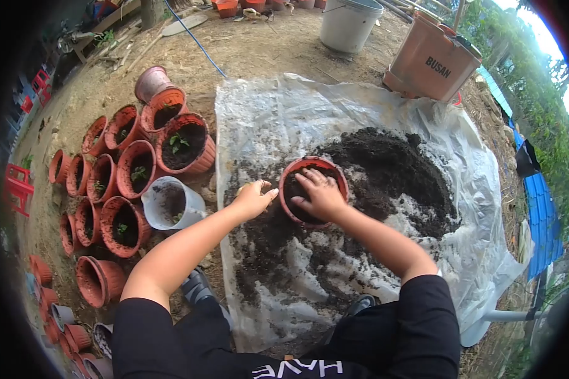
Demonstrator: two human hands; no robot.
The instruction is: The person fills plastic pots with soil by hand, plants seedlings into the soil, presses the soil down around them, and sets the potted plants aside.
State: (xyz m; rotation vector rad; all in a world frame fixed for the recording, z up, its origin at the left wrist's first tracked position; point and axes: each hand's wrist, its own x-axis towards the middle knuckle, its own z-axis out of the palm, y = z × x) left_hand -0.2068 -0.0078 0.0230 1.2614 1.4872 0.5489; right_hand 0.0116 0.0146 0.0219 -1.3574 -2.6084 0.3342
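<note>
A reddish-brown plant pot (287, 207) stands upright on a pale plastic sheet (474, 189), with dark soil inside it. My right hand (320, 194) reaches into this pot, fingers spread flat on the soil. Just outside the pot's left rim is my left hand (253, 199), its fingers loosely curved and apart, with nothing visible in them. Whether its fingertips touch the rim I cannot tell. A heap of dark soil (398, 164) lies on the sheet right of the pot, and loose soil is scattered around it.
Left of the sheet, several reddish pots stand in rows, some with small seedlings (178, 143). A whitish pot (164, 201) is among them. Behind the sheet are a grey bucket (349, 26) and an orange container (431, 60). Blue corrugated sheeting (542, 218) lies at right.
</note>
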